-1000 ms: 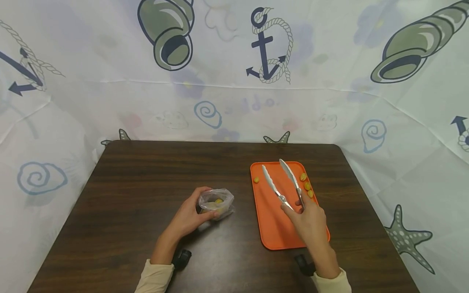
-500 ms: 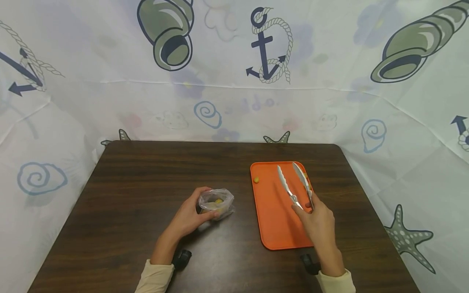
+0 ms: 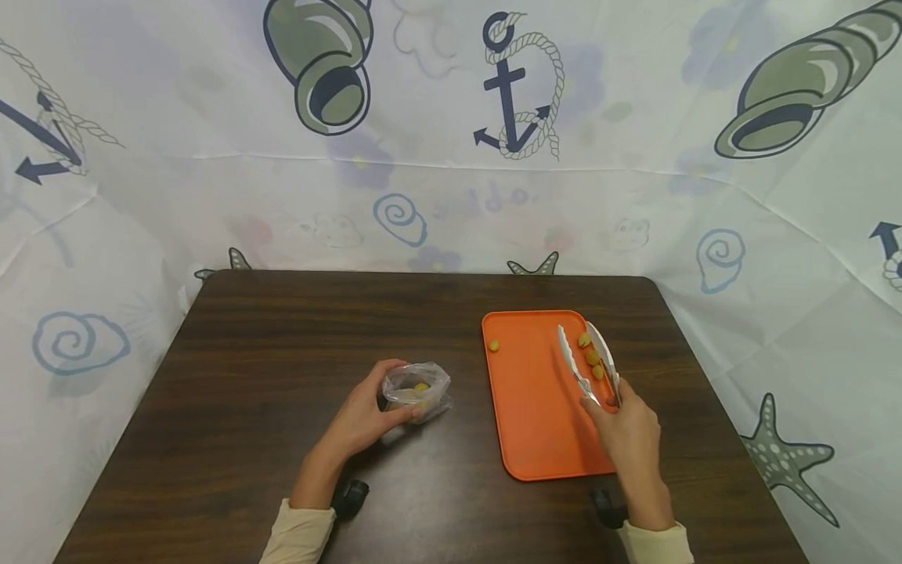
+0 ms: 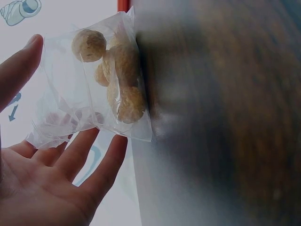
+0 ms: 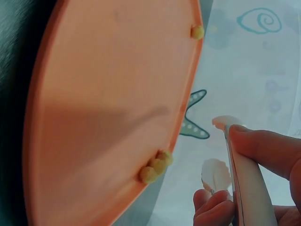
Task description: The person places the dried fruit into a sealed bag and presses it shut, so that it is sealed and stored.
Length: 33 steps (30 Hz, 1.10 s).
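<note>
My left hand (image 3: 362, 415) holds a clear plastic bag (image 3: 435, 378) upright on the table, thumb on one side and fingers on the other. Several round, tan snack balls (image 4: 89, 45) lie inside it, seen through the film in the left wrist view. My right hand (image 3: 629, 431) grips metal tongs (image 3: 572, 362) whose arms are spread apart. In the head view the tongs' tips reach over the right edge of an orange tray (image 3: 535, 423), one arm on each side of three yellowish balls (image 3: 593, 356) lined up there. Nothing is pinched between the tips.
A single ball (image 3: 494, 345) lies by the tray's far left edge. The dark wooden table (image 3: 268, 352) extends around the bag and tray. Behind it hangs a white cloth (image 3: 451, 117) printed with shells, anchors and starfish.
My right hand has moved rightward with the spread tongs, from the middle of the tray to its right edge, around the three balls. My left hand and the bag have stayed put.
</note>
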Available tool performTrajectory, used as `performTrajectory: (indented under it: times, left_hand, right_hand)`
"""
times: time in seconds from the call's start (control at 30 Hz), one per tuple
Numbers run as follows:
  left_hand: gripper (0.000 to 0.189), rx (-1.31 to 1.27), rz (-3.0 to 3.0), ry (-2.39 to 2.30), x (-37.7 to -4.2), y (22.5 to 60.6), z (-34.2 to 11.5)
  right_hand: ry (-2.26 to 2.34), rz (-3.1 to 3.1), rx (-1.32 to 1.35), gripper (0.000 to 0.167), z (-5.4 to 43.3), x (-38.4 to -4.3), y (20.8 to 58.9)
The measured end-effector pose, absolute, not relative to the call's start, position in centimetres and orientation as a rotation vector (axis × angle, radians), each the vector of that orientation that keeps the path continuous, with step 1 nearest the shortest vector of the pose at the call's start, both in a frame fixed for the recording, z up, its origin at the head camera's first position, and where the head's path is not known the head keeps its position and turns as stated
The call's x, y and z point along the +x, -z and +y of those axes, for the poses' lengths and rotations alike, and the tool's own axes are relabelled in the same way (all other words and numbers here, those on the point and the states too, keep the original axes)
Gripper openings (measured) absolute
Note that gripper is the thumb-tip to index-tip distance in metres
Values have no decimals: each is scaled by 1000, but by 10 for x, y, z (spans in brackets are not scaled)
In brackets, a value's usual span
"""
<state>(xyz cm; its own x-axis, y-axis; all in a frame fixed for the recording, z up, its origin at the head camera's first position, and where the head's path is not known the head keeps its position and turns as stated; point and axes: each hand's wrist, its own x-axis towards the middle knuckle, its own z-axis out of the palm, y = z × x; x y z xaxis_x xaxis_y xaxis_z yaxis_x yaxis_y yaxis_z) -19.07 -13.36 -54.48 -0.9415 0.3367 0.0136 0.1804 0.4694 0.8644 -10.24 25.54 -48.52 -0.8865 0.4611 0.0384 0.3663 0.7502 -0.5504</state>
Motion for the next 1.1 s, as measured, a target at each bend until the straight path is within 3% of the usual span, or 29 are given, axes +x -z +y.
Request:
performTrajectory:
  times: [1.1]
  left_hand:
    - [80,436,2536,-1476,-190,544,-133]
  right_hand:
    - [-786,-2867,-821,64,272,-96,515]
